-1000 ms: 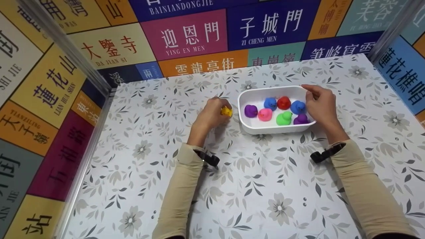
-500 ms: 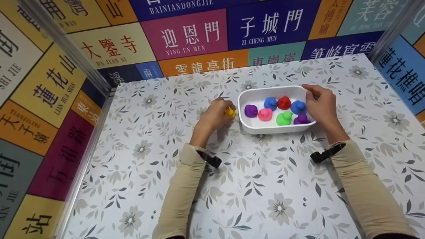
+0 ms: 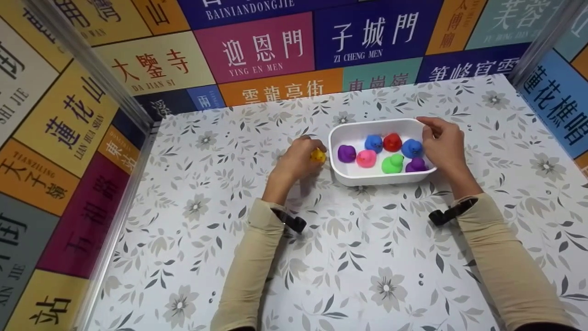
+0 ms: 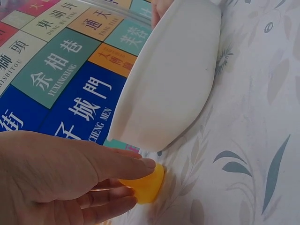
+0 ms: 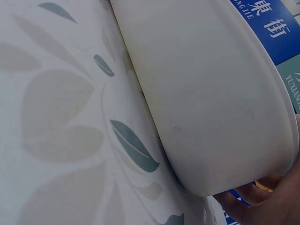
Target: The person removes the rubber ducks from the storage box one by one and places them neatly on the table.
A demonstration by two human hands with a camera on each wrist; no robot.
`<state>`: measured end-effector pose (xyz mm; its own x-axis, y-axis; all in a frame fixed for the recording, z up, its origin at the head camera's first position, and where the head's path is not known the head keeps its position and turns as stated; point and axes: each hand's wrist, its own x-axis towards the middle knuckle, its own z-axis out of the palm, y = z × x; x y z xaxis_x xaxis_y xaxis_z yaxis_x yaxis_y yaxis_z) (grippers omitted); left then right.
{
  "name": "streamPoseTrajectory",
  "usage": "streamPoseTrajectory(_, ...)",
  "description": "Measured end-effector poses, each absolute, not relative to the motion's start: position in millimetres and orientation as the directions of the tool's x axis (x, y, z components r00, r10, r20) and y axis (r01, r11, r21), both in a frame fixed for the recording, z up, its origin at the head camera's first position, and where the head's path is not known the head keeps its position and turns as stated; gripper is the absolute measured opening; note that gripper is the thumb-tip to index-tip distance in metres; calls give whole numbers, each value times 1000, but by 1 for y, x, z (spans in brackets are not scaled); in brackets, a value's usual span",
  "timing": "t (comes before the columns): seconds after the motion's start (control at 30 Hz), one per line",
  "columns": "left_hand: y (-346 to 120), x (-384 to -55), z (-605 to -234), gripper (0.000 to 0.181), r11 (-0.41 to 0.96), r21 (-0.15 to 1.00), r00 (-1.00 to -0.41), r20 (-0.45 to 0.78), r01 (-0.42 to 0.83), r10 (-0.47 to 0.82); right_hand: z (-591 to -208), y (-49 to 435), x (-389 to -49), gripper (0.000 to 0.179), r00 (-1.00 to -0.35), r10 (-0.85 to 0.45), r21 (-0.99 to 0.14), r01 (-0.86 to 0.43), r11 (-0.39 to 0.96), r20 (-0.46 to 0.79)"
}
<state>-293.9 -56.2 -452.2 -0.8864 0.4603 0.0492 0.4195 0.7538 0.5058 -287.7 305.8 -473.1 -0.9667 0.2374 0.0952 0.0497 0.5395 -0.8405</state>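
Observation:
My left hand [image 3: 301,158] pinches a small yellow rubber duck [image 3: 318,155] just left of a white plastic box [image 3: 383,180]. In the left wrist view the thumb lies along the duck [image 4: 152,185] and other fingers curl on its far side; its rounded bottom is close over the tabletop. My right hand [image 3: 444,147] holds the box's right end, fingertips at the rim by the back corner. Several rubber ducks sit in the box: blue [image 3: 374,144], red [image 3: 392,142], pink [image 3: 366,159], green [image 3: 393,163] and purple [image 3: 347,153] ones among them.
The table [image 3: 349,257] carries a grey leaf-and-flower pattern. Behind it stands a panel [image 3: 264,48] of coloured blocks with lettering, and a similar panel [image 3: 69,124] borders the left side. Each wrist wears a black strap with a small camera [image 3: 294,223].
My left hand has moved slightly right with the yellow duck, closer to the box, and has since stayed almost still. The right hand and the box have not moved.

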Motion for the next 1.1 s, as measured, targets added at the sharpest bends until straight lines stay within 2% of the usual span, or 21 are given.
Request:
streamPoseTrajectory(0.2,-56,-294,-451,39,766,491,-887,31,415,460,-473,306,-288,41,-969,232,-843,53,535,87)
streamPoseTrajectory(0.47,-56,-288,-436,68,810,441,-903,5,387,429,-472,306,-287,42,-970,224,-846,45,532,90)
streamPoseTrajectory(0.67,-50,-280,-424,57,816,407,-908,94,410,409,-473,307,-287,42,-968,228,-834,39,550,105)
streamPoseTrajectory(0.87,-31,-273,-424,46,794,367,-874,252,484,416,-473,308,-287,41,-967,232,-831,40,554,108)
streamPoseTrajectory(1.1,-8,-268,-428,36,748,397,-847,262,531,462,-472,307,-288,43,-972,225,-845,69,530,61)
